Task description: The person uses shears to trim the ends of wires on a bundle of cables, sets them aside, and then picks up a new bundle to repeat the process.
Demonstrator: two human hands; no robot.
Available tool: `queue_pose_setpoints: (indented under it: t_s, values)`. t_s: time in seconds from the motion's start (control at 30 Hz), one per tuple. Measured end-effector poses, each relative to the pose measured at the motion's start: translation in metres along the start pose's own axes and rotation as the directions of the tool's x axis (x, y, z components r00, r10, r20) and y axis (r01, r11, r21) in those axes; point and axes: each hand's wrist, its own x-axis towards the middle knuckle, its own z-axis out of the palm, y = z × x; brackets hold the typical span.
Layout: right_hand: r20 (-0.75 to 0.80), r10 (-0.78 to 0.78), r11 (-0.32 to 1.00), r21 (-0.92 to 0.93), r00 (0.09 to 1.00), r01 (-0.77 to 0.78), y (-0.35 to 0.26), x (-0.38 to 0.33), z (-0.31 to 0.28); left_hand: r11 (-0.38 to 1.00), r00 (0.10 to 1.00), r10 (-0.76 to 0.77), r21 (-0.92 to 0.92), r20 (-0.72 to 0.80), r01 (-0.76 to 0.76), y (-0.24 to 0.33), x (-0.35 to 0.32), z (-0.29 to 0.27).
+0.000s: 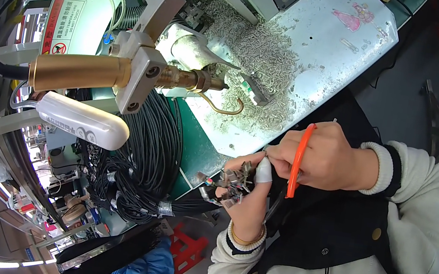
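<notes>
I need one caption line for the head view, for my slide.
Left hand holding small metal parts, right hand a slim orange tool, near coiled black cables.

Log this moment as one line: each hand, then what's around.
left hand: holds small metal pieces | right hand: holds slim orange tool | nearby: coiled black cable, brass-coloured cylinder

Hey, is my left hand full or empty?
Full: your left hand holds a bunch of small metal pieces, clustered beside the thumb with the white cover.
</notes>
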Motion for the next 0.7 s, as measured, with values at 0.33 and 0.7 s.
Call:
queue_pose_setpoints:
  t_s: [0.33, 0.7]
  values:
    - [0.077, 0.222, 0.852, 0.469, 0.972, -0.232, 0.004, 0.003, -0.002, 0.775, 0.868, -0.458, -0.393, 0.192, 0.496, 0.008, 0.014, -0.008]
    - [0.365, 0.421, 0.903, -0.082, 0.83, -0.422, -0.001, -0.001, -0.008, 0.906, 0.96, -0.28, -0.327, 0.008, 0.267, 0.002, 0.012, -0.006]
